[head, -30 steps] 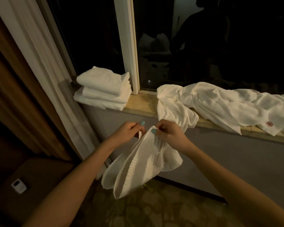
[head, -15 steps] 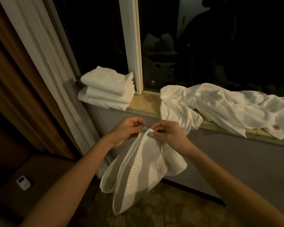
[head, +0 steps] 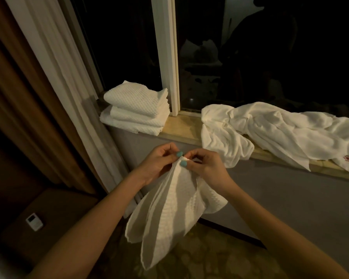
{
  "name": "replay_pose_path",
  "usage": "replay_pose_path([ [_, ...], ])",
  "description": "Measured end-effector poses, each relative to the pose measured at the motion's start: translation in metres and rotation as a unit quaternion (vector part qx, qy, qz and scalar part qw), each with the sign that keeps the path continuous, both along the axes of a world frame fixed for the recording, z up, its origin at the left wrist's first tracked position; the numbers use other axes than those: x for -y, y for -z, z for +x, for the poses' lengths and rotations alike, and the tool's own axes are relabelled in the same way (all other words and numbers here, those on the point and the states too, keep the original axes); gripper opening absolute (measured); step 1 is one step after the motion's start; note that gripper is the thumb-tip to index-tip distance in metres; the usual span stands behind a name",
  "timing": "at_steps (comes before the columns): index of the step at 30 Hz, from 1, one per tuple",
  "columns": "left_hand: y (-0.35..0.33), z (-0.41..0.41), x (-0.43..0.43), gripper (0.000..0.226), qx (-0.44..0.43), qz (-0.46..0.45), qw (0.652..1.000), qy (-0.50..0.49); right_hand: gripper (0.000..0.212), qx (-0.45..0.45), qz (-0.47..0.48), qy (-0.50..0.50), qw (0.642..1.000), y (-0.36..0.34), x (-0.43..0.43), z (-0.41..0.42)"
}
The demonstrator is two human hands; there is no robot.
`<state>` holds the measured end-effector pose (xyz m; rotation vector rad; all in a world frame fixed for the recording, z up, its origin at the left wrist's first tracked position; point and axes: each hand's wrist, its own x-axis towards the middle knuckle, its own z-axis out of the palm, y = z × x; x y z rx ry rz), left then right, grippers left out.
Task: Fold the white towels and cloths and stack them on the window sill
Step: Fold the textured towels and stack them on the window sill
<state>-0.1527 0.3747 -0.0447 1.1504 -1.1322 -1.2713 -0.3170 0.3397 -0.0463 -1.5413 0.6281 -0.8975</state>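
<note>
Two hands come together: over the last second the left hand (head: 157, 163) and right hand (head: 207, 168) have closed the gap between them, and thumb now meets thumb. Each hand pinches a top corner of the waffle towel (head: 173, 210), fingers curled tight on the cloth. The towel hangs from that single pinch in long drapes below both hands, clear of the ledge. My read: the corners are matched and the first halving is made in the air, with more folds needed before it joins the pile.

Biggest around them, the pale curtain (head: 54, 77) falls far to the left of the left hand, out of play. Beyond the right hand a crumpled white cloth (head: 280, 129) sprawls along the window sill (head: 181, 125), one end drooping over the edge just past the knuckles. It is unfolded and hogs that side. Up and left of the left hand sits the stack of folded towels (head: 137, 109), hard against the window frame (head: 167, 57), its top free, which looks the likely landing spot. Smallest, a white handset (head: 34, 221) lies low beside the left forearm, no obstacle.
</note>
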Motion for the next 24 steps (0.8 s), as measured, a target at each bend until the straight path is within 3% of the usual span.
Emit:
replay_pose_path([
  [3, 0.0, 0.005, -0.001, 0.029, 0.006, 0.001, 1.0, -0.002, 0.012, -0.013, -0.02, 0.022, 0.999, 0.002, 0.003, 0.003],
  [6, -0.001, 0.011, -0.004, 0.011, 0.04, 0.01, 0.998, 0.04, 0.015, -0.043, -0.041, 0.031, 0.998, 0.004, 0.008, 0.003],
  [9, 0.004, 0.012, -0.006, 0.027, 0.113, -0.003, 0.993, 0.044, 0.013, -0.051, -0.022, 0.032, 0.998, 0.008, 0.01, 0.004],
  [14, 0.011, 0.014, -0.005, 0.026, 0.178, -0.02, 0.983, 0.032, 0.004, -0.057, -0.015, 0.016, 0.998, 0.014, 0.013, 0.004],
  [24, -0.003, 0.026, -0.003, 0.023, 0.141, -0.013, 0.988, 0.065, 0.021, -0.1, -0.063, -0.056, 0.991, 0.013, 0.024, -0.004],
])
